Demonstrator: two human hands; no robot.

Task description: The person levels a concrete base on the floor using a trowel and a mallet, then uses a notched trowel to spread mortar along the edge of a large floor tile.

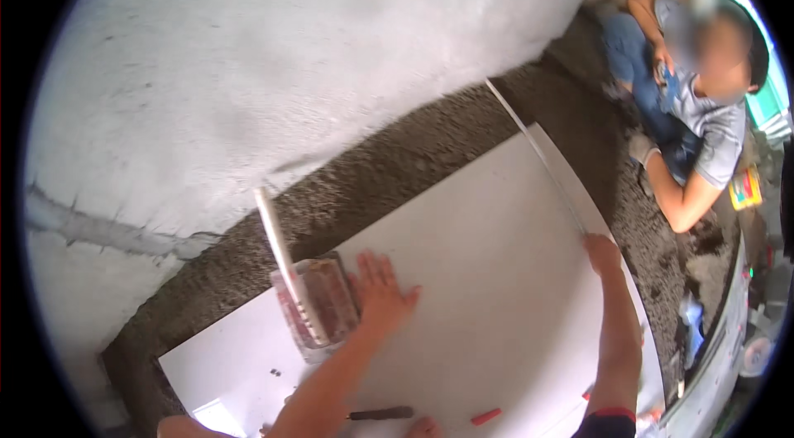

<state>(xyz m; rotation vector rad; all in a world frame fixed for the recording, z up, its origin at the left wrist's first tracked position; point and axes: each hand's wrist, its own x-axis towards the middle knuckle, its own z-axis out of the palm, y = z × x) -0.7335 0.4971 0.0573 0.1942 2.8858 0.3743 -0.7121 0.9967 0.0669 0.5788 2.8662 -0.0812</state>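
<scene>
White tile (488, 289) lies flat on grey mortar bed (389, 165). Left hand (382, 293) pressed flat on it, grip apart, clear tub (318, 306) with trowel (281, 260) just left. Right hand (602, 254) at the tile's right edge, grip pinched on a thin strip (538, 153).

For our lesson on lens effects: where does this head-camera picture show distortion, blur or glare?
Head view: the fisheye bends the white tile's edges and leaves black corners; the left hand looks soft; the seated person's face is blurred; daylight washes out the upper right rim.
</scene>
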